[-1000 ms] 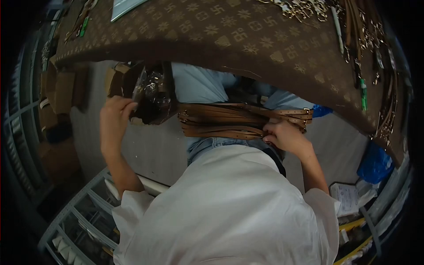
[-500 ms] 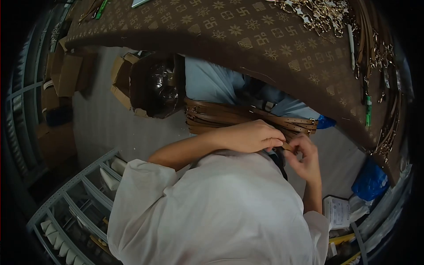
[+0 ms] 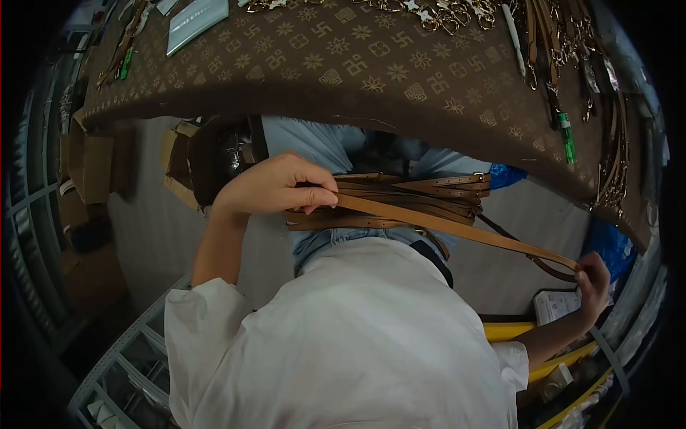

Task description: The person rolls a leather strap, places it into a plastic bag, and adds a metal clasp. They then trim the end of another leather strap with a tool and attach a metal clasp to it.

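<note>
"Head view: what could slip here?"
"Left hand [image 3: 279,187] curls over the strap bundle [image 3: 429,196] on the lap [image 3: 336,242], pinching one tan strap [image 3: 457,230]; right hand [image 3: 593,277] is closed on its far end, low right. A hard tug could drag the bundle off."
"Any writing?"
"Patterned tablecloth [image 3: 357,64] shows motifs only; the white box [image 3: 561,311] has print that is probably too small."
</note>
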Demonstrator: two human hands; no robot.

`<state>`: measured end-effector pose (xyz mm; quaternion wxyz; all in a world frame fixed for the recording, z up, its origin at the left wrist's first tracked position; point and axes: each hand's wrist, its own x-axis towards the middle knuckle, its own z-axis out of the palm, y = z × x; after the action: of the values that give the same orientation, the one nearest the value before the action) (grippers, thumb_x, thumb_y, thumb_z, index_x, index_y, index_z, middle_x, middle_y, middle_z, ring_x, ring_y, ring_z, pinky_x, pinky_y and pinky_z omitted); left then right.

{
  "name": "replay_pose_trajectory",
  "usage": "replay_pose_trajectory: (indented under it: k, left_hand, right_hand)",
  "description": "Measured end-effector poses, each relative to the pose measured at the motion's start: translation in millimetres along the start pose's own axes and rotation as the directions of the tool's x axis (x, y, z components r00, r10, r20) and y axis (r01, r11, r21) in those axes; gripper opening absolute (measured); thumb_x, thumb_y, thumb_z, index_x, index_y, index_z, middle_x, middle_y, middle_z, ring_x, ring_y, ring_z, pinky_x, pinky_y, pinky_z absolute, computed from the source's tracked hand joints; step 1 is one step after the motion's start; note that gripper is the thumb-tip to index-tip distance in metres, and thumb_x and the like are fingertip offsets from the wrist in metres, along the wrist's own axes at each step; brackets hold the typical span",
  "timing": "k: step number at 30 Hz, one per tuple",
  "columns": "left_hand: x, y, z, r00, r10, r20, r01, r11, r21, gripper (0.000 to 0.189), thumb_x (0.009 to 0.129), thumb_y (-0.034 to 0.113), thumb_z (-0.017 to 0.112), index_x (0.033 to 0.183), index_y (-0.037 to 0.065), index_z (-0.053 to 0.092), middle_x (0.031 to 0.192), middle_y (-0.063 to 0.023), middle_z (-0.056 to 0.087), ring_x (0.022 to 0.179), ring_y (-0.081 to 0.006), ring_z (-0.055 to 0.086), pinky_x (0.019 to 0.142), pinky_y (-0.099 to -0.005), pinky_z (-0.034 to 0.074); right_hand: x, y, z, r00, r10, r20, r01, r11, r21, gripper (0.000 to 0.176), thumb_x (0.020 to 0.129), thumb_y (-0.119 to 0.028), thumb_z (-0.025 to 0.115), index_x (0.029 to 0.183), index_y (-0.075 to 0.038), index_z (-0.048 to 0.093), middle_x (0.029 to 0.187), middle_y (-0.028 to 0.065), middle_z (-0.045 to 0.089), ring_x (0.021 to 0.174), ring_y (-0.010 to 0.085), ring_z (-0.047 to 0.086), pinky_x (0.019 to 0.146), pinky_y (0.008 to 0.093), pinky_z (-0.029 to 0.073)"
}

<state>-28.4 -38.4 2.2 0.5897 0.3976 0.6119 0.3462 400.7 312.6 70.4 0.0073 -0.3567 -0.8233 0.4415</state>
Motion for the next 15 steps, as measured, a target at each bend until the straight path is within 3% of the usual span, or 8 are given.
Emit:
replay_pose_trajectory:
  k: [3, 5, 7, 9, 11, 13, 14, 15]
  left_hand:
    - [-4, 7, -2, 0.987, 0.114, -0.114, -0.101, 0.988, 0.119, 0.011, 0.082, 0.008, 0.061, 0.080, -0.002, 0.063, 0.059, -0.0031, 0.056, 0.052, -0.0073, 0.047, 0.047, -0.0237, 0.036]
    - [-5, 22, -2, 0.988, 0.101, -0.119, -0.085, 0.987, 0.133, 0.010, 0.081, 0.008, 0.062, 0.079, -0.002, 0.063, 0.060, -0.0036, 0.057, 0.052, -0.0076, 0.048, 0.047, -0.0241, 0.036]
    - [-5, 33, -1, 0.990, 0.086, -0.116, -0.068, 0.986, 0.152, 0.010, 0.080, 0.007, 0.063, 0.079, -0.002, 0.063, 0.060, -0.0040, 0.058, 0.052, -0.0079, 0.049, 0.047, -0.0245, 0.036]
    - [-5, 41, 5, 0.991, 0.119, -0.059, -0.112, 0.988, 0.110, 0.008, 0.079, 0.006, 0.063, 0.078, -0.002, 0.063, 0.061, -0.0044, 0.058, 0.052, -0.0092, 0.050, 0.046, -0.0250, 0.035]
    - [-2, 48, 10, 0.984, 0.178, -0.033, -0.172, 0.975, 0.140, 0.009, 0.080, 0.008, 0.062, 0.079, -0.001, 0.063, 0.060, -0.0041, 0.057, 0.051, -0.0108, 0.049, 0.047, -0.0266, 0.036]
    - [1, 54, 10, 0.954, 0.299, 0.020, -0.298, 0.938, 0.180, 0.007, 0.082, 0.007, 0.060, 0.084, 0.000, 0.064, 0.067, -0.0065, 0.057, 0.059, -0.0159, 0.054, 0.053, -0.0277, 0.041]
    - [3, 57, 12, 0.948, 0.316, 0.041, -0.318, 0.929, 0.192, 0.007, 0.082, 0.007, 0.060, 0.084, 0.000, 0.064, 0.067, -0.0065, 0.057, 0.059, -0.0159, 0.054, 0.053, -0.0277, 0.041]
    - [5, 60, 15, 0.843, 0.477, -0.248, -0.381, 0.855, 0.351, 0.007, 0.082, 0.006, 0.060, 0.086, 0.001, 0.064, 0.074, -0.0083, 0.058, 0.066, -0.0183, 0.055, 0.058, -0.0275, 0.042]
  right_hand:
    - [24, 7, 39, 0.995, 0.043, 0.094, -0.044, 0.999, 0.008, 0.042, 0.076, -0.034, 0.073, 0.092, 0.002, 0.060, 0.073, 0.0051, 0.055, 0.064, 0.0114, 0.052, 0.060, 0.0240, 0.042]
    - [53, -26, 62, 0.896, 0.002, 0.445, 0.032, 0.997, -0.070, 0.046, 0.077, -0.033, 0.072, 0.102, 0.004, 0.061, 0.075, 0.0072, 0.060, 0.061, 0.0126, 0.056, 0.058, 0.0279, 0.046]
    - [71, -51, 101, 0.823, -0.272, 0.498, 0.252, 0.962, 0.109, 0.045, 0.078, -0.031, 0.071, 0.106, 0.003, 0.061, 0.072, 0.0103, 0.061, 0.057, 0.0167, 0.058, 0.054, 0.0298, 0.046]
    - [91, -86, 129, 0.698, -0.412, 0.585, 0.388, 0.905, 0.174, 0.043, 0.080, -0.029, 0.069, 0.108, 0.002, 0.060, 0.070, 0.0122, 0.061, 0.059, 0.0214, 0.061, 0.055, 0.0294, 0.046]
    - [99, -122, 165, 0.619, -0.540, 0.571, 0.399, 0.842, 0.363, 0.037, 0.083, -0.026, 0.065, 0.107, 0.002, 0.061, 0.067, 0.0132, 0.059, 0.057, 0.0241, 0.060, 0.053, 0.0284, 0.045]
    - [104, -142, 197, 0.514, -0.760, 0.397, 0.532, 0.646, 0.548, 0.025, 0.088, -0.019, 0.060, 0.101, 0.002, 0.060, 0.064, 0.0097, 0.058, 0.054, 0.0188, 0.057, 0.050, 0.0276, 0.043]
    - [104, -153, 201, 0.529, -0.758, 0.382, 0.546, 0.648, 0.531, 0.025, 0.088, -0.019, 0.060, 0.101, 0.002, 0.060, 0.064, 0.0097, 0.058, 0.054, 0.0188, 0.057, 0.050, 0.0276, 0.043]
    - [105, -163, 204, 0.608, -0.694, 0.387, 0.421, 0.694, 0.584, 0.021, 0.090, -0.017, 0.056, 0.098, 0.002, 0.059, 0.061, 0.0059, 0.055, 0.049, 0.0131, 0.053, 0.047, 0.0243, 0.040]
